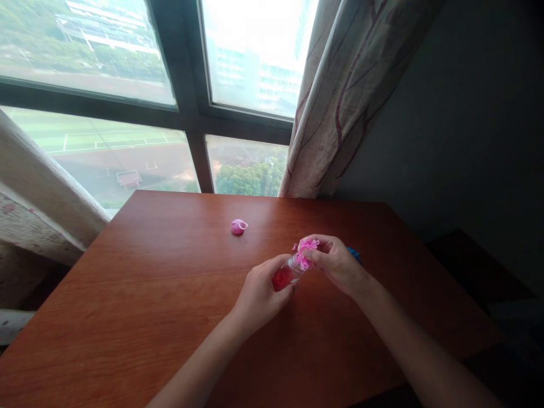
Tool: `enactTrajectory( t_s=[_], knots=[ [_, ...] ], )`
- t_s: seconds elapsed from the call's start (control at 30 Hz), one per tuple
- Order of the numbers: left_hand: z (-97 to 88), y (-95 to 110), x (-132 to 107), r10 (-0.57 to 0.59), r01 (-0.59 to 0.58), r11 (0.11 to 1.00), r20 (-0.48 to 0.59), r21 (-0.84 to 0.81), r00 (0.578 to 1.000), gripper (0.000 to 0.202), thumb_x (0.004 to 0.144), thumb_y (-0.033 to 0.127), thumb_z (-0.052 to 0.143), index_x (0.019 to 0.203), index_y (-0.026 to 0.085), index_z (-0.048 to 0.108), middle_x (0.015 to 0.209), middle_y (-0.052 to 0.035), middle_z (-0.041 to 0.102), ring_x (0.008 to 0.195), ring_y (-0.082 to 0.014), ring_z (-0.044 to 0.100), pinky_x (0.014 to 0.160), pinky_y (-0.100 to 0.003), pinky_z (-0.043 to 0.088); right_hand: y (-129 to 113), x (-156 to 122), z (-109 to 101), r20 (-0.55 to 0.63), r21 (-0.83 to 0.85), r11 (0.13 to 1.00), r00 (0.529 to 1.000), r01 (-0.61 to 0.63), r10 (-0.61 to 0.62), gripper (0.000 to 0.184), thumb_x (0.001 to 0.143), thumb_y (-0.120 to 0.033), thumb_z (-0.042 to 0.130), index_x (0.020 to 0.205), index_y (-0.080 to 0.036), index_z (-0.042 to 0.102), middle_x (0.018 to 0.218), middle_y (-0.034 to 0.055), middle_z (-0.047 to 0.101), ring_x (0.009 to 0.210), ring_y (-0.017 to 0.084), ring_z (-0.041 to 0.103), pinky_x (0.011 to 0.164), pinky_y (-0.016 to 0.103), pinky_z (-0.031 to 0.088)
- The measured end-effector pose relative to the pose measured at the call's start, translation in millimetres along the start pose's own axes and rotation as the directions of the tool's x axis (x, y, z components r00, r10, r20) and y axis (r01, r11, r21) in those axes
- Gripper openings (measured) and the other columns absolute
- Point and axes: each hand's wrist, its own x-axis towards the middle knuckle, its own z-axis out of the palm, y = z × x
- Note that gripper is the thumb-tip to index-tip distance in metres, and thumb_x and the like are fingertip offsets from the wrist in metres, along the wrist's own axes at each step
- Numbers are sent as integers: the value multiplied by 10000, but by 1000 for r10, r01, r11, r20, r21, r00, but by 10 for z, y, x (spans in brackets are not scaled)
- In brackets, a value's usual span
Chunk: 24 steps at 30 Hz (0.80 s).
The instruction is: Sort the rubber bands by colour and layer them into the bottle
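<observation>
This looks like a room in a home, high above ground, with patterned curtains (352,85) flanking a window (190,90) by the far edge of a wooden table (148,317) and a sports field (127,137) below.

Patterned curtain (338,102) beside a dark-framed window (190,107), a green sports field (80,136) outside below.

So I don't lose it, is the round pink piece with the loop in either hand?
No, the round pink piece lies on the table, apart from the left hand and right hand.
</observation>
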Motion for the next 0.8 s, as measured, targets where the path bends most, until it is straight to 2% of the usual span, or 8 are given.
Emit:
enactTrajectory(
  t_s=[0.1,0.4,0.6,0.8],
  knots=[
    [-1,6,-2,-7,7,1000,-6,2,1000,389,751,83,616,1113,226,622,1021,-2,700,869,-156,626,795,-238,450,-57,-18,32,-34,-134,990,998,43,-48,212,718,-324,755,827,-152,696,787,23,664,696,127,569,655,245,453],
    [12,7,-3,-27,27,997,4,-66,1000,401,754,78,598,1127,222,626,997,-4,699,841,-153,622,774,-232,459,-91,-60,9,24,-415,898,989,144,-148,138,798,-273,667,873,-167,714,832,29,698,753,155,608,673,255,473],
    [4,-7,-2,-48,48,993,9,-111,999,385,752,80,597,1111,213,641,973,-9,701,832,-151,620,761,-226,467,-139,-68,-18,70,-453,880,990,143,-125,156,809,-283,677,899,-171,736,898,41,732,821,187,650,724,278,494],
    [-9,33,-4,-54,53,996,-10,-68,999,395,751,93,601,1126,208,648,954,-11,709,803,-150,623,748,-229,471,-326,-43,-40,173,-553,824,984,122,-30,159,814,-287,672,889,-169,748,909,46,739,827,203,657,709,280,487]
  ],
)
